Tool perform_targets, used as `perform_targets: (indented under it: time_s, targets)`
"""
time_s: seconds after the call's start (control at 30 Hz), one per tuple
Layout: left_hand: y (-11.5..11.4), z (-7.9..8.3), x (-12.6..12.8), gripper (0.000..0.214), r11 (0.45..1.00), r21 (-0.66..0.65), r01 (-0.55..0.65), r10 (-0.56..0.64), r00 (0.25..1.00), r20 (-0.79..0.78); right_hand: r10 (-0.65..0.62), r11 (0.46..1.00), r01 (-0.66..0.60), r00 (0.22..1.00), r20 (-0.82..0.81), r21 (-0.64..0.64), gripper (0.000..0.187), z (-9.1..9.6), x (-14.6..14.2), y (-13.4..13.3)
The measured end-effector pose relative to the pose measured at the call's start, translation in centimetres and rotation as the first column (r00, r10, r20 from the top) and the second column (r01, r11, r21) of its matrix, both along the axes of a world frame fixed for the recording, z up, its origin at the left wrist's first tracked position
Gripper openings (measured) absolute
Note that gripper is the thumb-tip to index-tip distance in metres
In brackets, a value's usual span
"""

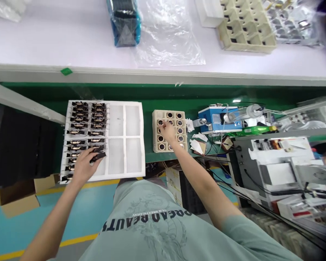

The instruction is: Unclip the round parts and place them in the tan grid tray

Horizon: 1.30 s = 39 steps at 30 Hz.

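Observation:
My left hand (84,165) is over the white foam tray (144,156), its fingers closed on a black strap-like piece (98,156). Rows of similar black pieces with gold-coloured parts (97,125) fill the tray's two left columns, and some are hidden behind the hand. Over the beige compartment tray (154,125) is my right hand (167,133), fingers pinched together. Whatever those fingers hold, if anything, is too small to make out. Round black discs with gold-coloured rims (180,138) sit in that tray's compartments.
A blue machine (220,119), a green bottle (258,130) and crumpled white paper (197,145) are to the right. Across the front runs a raised shelf (78,47) bearing plastic bags and another beige tray (247,47). A white post (27,99) slants at the left.

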State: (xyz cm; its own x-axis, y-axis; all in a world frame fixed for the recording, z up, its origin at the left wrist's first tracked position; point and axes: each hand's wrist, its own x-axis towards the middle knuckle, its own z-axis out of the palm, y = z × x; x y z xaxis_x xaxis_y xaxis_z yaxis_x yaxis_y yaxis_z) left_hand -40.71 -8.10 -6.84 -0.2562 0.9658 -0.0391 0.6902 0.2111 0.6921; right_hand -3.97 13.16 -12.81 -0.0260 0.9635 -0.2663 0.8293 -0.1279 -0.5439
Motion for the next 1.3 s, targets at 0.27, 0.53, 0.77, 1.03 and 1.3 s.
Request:
perform_targets:
  time_s: [0.27,0.53,0.77,1.03,1.3]
  targets:
    - [6.9,2.2,20.0,0.040,0.957,-0.265,0.115,0.227,0.272,0.935,-0.109,0.963,-0.103,0.698,-0.707,-0.251,0.062,3.1,0.1,-15.0]
    - [9.5,3.2,29.3,0.048,0.932,-0.256,0.258,0.182,0.280,0.943,-0.302,0.953,0.196,0.650,-0.697,-0.230,0.054,6.0,7.6,-17.1]
    - [10.2,3.1,34.0,0.056,0.883,-0.292,0.368,0.121,0.422,0.898,-0.206,0.978,0.097,0.607,-0.768,-0.186,0.043,7.6,11.8,-19.2]
    - [9.7,2.5,36.4,0.043,0.879,-0.308,0.365,0.128,0.441,0.889,-0.331,0.943,0.171,0.527,-0.783,-0.284,0.045,7.7,14.7,-21.9]
    - [8.1,1.3,38.2,0.039,0.900,-0.244,0.362,0.028,0.510,0.860,-0.336,0.939,0.159,0.622,-0.707,-0.305,0.038,6.6,12.2,-21.2]
